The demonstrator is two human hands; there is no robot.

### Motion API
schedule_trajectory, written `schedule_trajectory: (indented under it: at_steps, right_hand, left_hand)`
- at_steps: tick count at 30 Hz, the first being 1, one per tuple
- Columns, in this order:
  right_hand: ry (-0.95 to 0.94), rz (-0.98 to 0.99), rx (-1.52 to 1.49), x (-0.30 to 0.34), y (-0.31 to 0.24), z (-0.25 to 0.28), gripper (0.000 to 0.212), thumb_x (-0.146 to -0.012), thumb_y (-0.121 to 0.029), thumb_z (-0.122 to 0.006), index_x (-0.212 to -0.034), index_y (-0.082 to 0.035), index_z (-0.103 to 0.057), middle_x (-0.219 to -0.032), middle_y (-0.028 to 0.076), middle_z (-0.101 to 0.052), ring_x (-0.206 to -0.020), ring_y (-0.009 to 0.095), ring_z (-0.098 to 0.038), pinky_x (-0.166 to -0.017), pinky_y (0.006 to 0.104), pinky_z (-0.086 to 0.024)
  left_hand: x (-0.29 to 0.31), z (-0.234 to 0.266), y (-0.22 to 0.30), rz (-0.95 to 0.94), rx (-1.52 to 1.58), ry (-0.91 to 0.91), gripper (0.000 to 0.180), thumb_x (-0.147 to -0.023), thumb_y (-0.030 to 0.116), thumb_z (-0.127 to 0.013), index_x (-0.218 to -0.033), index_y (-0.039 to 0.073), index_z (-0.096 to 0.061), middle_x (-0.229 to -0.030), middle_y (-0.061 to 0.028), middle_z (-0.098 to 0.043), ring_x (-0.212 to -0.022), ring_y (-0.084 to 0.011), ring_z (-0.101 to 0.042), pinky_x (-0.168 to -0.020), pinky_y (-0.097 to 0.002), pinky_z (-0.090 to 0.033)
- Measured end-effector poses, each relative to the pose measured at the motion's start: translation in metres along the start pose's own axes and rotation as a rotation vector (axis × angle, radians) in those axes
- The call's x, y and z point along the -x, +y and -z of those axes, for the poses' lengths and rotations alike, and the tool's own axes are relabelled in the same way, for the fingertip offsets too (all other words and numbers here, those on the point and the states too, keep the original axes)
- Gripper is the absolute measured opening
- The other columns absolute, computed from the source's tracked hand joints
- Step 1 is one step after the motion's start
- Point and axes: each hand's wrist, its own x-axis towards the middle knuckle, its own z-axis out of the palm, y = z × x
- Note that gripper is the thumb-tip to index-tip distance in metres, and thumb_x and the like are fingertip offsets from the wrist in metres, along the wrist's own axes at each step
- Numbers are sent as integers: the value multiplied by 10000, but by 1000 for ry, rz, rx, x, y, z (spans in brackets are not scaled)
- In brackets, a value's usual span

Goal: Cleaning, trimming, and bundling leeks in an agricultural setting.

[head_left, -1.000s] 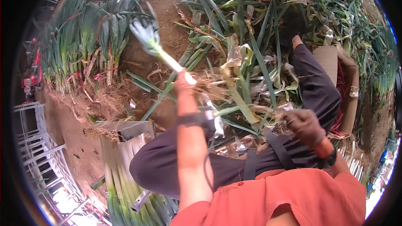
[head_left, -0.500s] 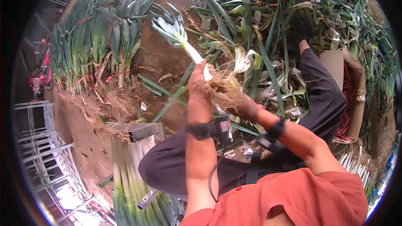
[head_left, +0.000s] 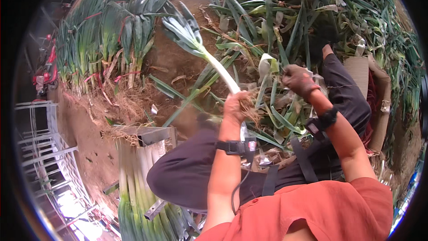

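Note:
A long green onion point(head_left: 221, 72) with a white shaft and blue-green leaves slants up and to the left from my left hand point(head_left: 235, 108). That hand is closed round its lower end, and brown stringy roots point(head_left: 253, 112) stick out to the right of the fingers. My right hand point(head_left: 299, 81) is apart from the onion, farther to the right, above the heap of leaves. Its fingers are curled closed, and what they may hold is hidden. A pale, folded strip of leaf point(head_left: 267, 64) shows just left of this hand.
Loose green leaves and peelings point(head_left: 285, 18) heap up ahead and to the right. Tied bunches of green onions point(head_left: 107, 40) stand at the far left. More onions point(head_left: 142, 183) lie in a metal frame point(head_left: 154, 136) by my left knee. A cardboard box point(head_left: 378, 102) is beside my right leg.
My right hand has moved from beside the roots away to the right. My left hand has shifted right and nearer to me with the green onion, whose shaft now shows more.

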Motion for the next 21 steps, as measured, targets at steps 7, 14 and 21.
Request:
schedule_trajectory:
  at_steps: [7, 14, 21]
  right_hand:
    - [-581, -121, -788, -16, -59, -70, 367, -767, -367, -639, -901, -28, -676, -736, 36, -612, -671, 100, -535, -644, 263, -440]
    - [-433, -108, -720, -9, -41, -80, 285, -685, -259, -654, -839, -20, -680, -747, 69, -642, -681, 126, -566, -644, 262, -450]
    - [-283, -110, -645, -8, -41, -78, 151, -721, -137, -594, -779, -25, -676, -736, 67, -638, -655, 116, -580, -586, 274, -464]
  left_hand:
    - [18, 14, -34, -182, -142, -165, 298, -775, 34, -607, -1034, 82, -468, -774, 15, -506, -659, -82, -536, -539, -218, -451]
    - [29, 11, -29, -58, -108, -275, 290, -760, 69, -620, -1009, 98, -475, -756, 24, -497, -569, -65, -493, -464, -199, -414]
    - [30, 15, -23, 16, -18, -306, 336, -741, 69, -622, -1034, 69, -456, -785, -16, -510, -557, -92, -504, -458, -205, -419]
